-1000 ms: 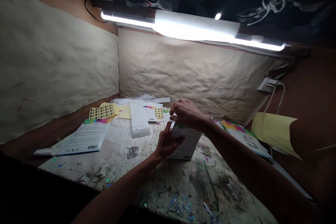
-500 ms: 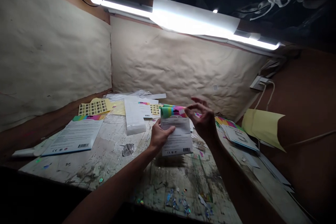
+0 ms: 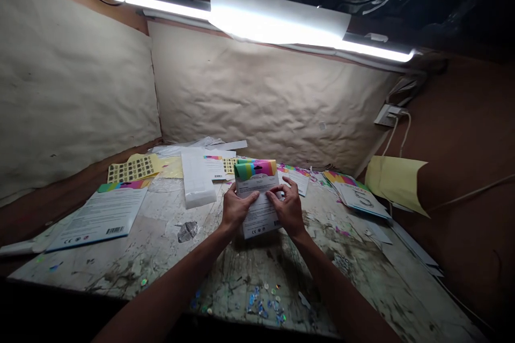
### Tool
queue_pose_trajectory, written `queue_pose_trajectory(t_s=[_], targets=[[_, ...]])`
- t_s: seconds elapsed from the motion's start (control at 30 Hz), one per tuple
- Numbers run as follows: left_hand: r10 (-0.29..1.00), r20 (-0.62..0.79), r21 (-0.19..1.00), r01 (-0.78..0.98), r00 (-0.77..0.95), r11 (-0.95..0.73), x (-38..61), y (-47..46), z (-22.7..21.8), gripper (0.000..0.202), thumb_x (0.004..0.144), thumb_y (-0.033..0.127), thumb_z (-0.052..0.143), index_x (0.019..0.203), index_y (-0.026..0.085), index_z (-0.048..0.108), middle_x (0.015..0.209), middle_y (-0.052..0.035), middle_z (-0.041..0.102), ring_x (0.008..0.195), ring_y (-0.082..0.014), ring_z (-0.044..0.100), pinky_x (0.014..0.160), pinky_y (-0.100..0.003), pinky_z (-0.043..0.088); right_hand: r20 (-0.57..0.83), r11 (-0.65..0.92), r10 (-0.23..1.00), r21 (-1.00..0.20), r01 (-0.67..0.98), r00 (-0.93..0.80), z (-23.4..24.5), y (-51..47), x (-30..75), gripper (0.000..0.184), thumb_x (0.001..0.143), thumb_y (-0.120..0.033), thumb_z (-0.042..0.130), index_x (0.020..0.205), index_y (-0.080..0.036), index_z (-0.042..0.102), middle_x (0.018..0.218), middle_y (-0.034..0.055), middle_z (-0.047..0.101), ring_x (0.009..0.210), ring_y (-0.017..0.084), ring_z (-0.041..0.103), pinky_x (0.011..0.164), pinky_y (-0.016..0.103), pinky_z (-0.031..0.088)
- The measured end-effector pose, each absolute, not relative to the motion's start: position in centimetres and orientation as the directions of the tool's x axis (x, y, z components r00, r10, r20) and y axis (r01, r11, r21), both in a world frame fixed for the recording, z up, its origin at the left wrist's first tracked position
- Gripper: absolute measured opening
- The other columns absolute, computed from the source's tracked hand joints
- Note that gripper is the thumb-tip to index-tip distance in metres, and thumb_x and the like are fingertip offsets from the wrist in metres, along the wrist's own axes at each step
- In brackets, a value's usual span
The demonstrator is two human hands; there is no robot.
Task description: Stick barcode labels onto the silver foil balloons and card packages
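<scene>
A flat white printed package [image 3: 259,211] with a rainbow-striped top, a hang hole and a barcode stands tilted up above the table, its text side towards me. My left hand [image 3: 236,208] grips its left edge, thumb lying on the front and fingers behind. At the right edge, my right hand [image 3: 288,206] is closed, thumb and index fingertip together against the front face. Whether something small is between those fingertips cannot be made out.
Similar packages [image 3: 102,214] lie at the left, and a stack of number-5 packages [image 3: 358,196] at the right. Behind are a yellow sticker sheet [image 3: 132,170] and white paper strips [image 3: 197,182]. Loose sequins [image 3: 265,303] litter the worn table's [image 3: 161,257] front. A lit tube [image 3: 169,6] hangs above.
My right hand has come down from the package's top right corner to its right side and touches the front. The top flap stands more upright. The view has shifted slightly.
</scene>
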State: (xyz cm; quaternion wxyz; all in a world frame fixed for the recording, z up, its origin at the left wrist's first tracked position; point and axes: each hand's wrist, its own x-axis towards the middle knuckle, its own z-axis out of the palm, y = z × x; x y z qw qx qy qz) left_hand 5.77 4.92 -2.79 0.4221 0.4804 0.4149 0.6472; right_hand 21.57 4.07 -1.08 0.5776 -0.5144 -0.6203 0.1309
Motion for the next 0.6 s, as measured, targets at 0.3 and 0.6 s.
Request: queue_pose_trajectory(t_s=[0.3,0.6], targets=[[0.953,0.285,0.929,-0.216,-0.105,-0.302,5.9,4.4,-2.2,0.049,0.062,0.033,0.085,0.102,0.015,0.063,0.093,-0.0088,0.073,0.08,-0.0226,0.07,0.069,-0.031,0.058,0.23,0.23,0.973,-0.972,-0.057,0.006,-0.8,4.0,22.6,0.074,0.064,-0.037,0.083,0.128,-0.022,0.049,0.102,0.0067,0.072,0.092,0.027,0.069,0.081,0.04,0.056],[0.972,0.23,0.926,-0.297,-0.053,-0.235,5.4,5.4,-2.8,0.057,0.067,0.037,0.082,0.111,0.015,0.054,0.108,-0.0142,0.069,0.092,-0.0249,0.069,0.08,-0.038,0.056,0.146,0.136,0.985,-0.986,-0.099,-0.095,-0.7,3.1,22.2,0.049,0.064,-0.04,0.082,0.104,-0.018,0.066,0.101,0.006,0.074,0.086,0.026,0.07,0.077,0.038,0.057]])
